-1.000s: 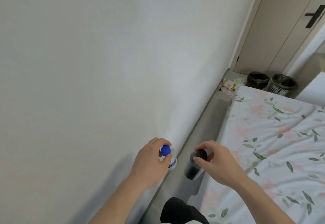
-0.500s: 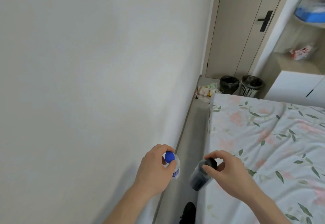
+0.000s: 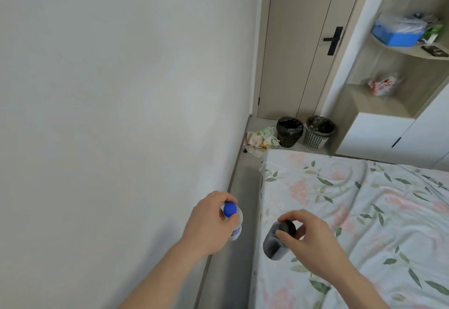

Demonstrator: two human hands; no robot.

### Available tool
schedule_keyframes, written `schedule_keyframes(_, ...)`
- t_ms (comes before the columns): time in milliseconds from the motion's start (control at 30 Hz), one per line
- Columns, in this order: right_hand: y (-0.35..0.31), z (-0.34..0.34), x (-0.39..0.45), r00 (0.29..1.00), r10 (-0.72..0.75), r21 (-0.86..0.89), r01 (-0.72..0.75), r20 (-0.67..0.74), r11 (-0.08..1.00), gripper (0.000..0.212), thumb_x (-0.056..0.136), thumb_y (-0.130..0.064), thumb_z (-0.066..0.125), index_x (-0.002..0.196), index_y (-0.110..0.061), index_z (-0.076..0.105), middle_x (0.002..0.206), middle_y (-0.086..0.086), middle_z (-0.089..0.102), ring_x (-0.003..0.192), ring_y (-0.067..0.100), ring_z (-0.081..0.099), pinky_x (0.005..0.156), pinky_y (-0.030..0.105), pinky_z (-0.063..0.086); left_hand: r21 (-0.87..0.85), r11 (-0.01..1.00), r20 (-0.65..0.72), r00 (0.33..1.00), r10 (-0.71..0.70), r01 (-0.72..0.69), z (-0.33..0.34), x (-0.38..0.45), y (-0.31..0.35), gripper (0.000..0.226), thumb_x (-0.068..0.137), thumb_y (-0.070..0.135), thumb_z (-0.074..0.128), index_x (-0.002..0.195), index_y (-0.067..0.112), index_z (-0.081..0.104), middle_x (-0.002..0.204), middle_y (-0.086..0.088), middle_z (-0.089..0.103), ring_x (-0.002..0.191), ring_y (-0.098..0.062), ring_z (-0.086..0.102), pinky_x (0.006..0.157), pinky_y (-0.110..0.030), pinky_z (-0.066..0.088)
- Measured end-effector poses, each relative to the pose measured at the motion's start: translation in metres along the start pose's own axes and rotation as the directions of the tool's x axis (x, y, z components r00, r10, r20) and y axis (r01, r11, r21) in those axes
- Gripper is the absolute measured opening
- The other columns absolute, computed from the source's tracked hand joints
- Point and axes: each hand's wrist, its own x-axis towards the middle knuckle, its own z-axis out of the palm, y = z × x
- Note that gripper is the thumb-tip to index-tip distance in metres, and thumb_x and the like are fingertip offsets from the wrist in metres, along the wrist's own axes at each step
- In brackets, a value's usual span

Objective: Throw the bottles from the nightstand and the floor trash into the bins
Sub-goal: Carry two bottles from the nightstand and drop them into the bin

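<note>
Two bottles hang from our hands, one each, over the narrow strip of floor [image 3: 245, 187] that runs along the left edge of the bed [image 3: 352, 223]. Our left hand [image 3: 209, 223] curls its fingers round the neck of the clear bottle [image 3: 66, 232] just under its blue cap [image 3: 229, 209], on the wall side of the bed. Our right hand [image 3: 313, 238] pinches the dark bottle [image 3: 273, 245] by its black cap [image 3: 286, 228], right at the bed's near left edge, the body dangling below.

We judge both to be light plastic, stiff at the neck and cap and softer in the belly, so the neck is the sound place to hold. The clear one looks empty or close to it; how full the dark one is we cannot tell. Smooth plastic may slip from a fingertip pinch, and the right-hand hold looks the less secure of the two, since only fingertips are on the cap.

Past the foot of the bed, the floor trash [image 3: 261, 140] lies in a crumpled heap of wrappers against the wall, soft and light by the look of it. Just beyond the bed's far corner stand the two bins: the black bin [image 3: 290, 132] next to the heap and the white mesh bin [image 3: 319, 133] beside it, both lined with dark bags and open at the top. Behind them is the door [image 3: 303, 41].
</note>
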Motion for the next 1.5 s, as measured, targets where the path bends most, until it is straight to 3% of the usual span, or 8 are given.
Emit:
schedule_keyframes(167,0.008,-0.034,0.057,0.997,0.029,-0.008,-0.03,-0.072,1.0,0.02,0.085,-0.028,0.077,0.095,-0.043,0.067,0.098,-0.022,0.066,0.075,-0.001,0.065,0.064,0.01,0.045,0.024,0.998,0.118,0.991,0.063,-0.066,0.022,0.089,0.027,0.022,0.082,0.033,0.067,0.101,0.042,0.061,0.099,0.023,0.061,0.082,-0.004,0.062,0.077,-0.024,0.054)
schedule_keyframes(500,0.033,-0.076,0.198,0.958,0.183,0.073,-0.171,-0.221,0.983,0.024,0.081,-0.027,0.08,0.094,-0.043,0.068,0.1,-0.024,0.066,0.075,0.001,0.066,0.068,0.022,0.05,0.081,0.969,0.268,0.942,0.203,-0.232,0.08,0.301,0.059,0.022,0.082,0.028,0.068,0.101,0.036,0.062,0.098,0.017,0.062,0.075,-0.003,0.061,0.073,-0.031,0.056)
schedule_keyframes(700,0.039,-0.103,0.315,0.915,0.299,0.123,-0.275,-0.272,0.954,0.031,0.079,-0.018,0.08,0.092,-0.043,0.069,0.099,-0.025,0.066,0.073,0.0,0.067,0.068,0.026,0.052,0.135,0.943,0.386,0.893,0.233,-0.305,0.106,0.444,0.08,0.023,0.085,0.029,0.066,0.107,0.035,0.062,0.111,0.018,0.061,0.095,-0.009,0.059,0.083,-0.033,0.053)
schedule_keyframes(933,0.03,-0.147,0.407,0.878,0.338,0.158,-0.301,-0.34,0.941,0.031,0.079,-0.014,0.082,0.093,-0.039,0.07,0.099,-0.021,0.068,0.069,0.0,0.068,0.063,0.021,0.047,0.109,0.914,0.414,0.854,0.316,-0.391,0.115,0.568,0.125,0.02,0.084,0.027,0.066,0.103,0.033,0.063,0.107,0.016,0.062,0.092,-0.01,0.058,0.078,-0.033,0.052)
schedule_keyframes(1067,0.038,-0.169,0.435,0.874,0.338,0.156,-0.301,-0.351,0.941,0.03,0.08,-0.018,0.08,0.095,-0.041,0.07,0.096,-0.018,0.069,0.071,-0.001,0.068,0.063,0.024,0.052,0.094,0.9,0.433,0.832,0.348,-0.425,0.117,0.607,0.139,0.019,0.082,0.027,0.065,0.099,0.034,0.062,0.102,0.016,0.061,0.09,-0.009,0.057,0.079,-0.037,0.054)
schedule_keyframes(1200,0.052,-0.181,0.474,0.889,0.324,0.107,-0.306,-0.322,0.946,0.029,0.083,-0.022,0.079,0.1,-0.043,0.068,0.101,-0.021,0.068,0.076,-0.001,0.067,0.065,0.021,0.051,0.083,0.913,0.38,0.859,0.342,-0.4,0.119,0.639,0.136,0.022,0.083,0.026,0.066,0.104,0.034,0.064,0.104,0.016,0.063,0.079,-0.006,0.056,0.075,-0.032,0.052)
schedule_keyframes(1500,0.081,-0.201,0.605,0.878,0.342,0.116,-0.322,-0.336,0.94,0.025,0.079,-0.03,0.081,0.093,-0.046,0.068,0.092,-0.022,0.07,0.077,-0.001,0.068,0.066,0.028,0.054,0.151,0.902,0.467,0.834,0.295,-0.404,0.157,0.771,0.148,0.023,0.079,0.03,0.062,0.102,0.037,0.064,0.106,0.019,0.063,0.096,-0.006,0.057,0.082,-0.032,0.052)
